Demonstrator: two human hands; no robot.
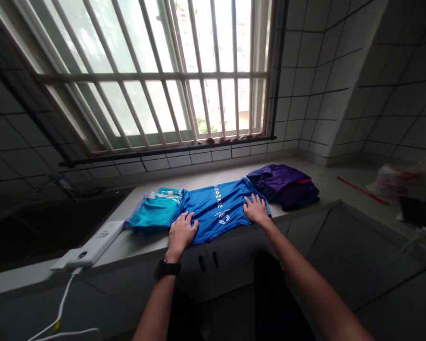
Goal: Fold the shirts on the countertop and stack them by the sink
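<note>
A blue shirt with white and yellow print lies spread across the countertop in front of me. My left hand rests on its left end, palm down with the fingers apart. On the shirt's right end lies my right hand, flat and with spread fingers. Left of the shirt, touching it, is a pile of teal clothes with a white patterned part. Against the shirt's right end sits a heap of dark purple and navy clothes.
A white power strip with a cable lies by the dark sink at left. To the right are a red strip, a plastic bag and a dark object. A barred window is behind the counter.
</note>
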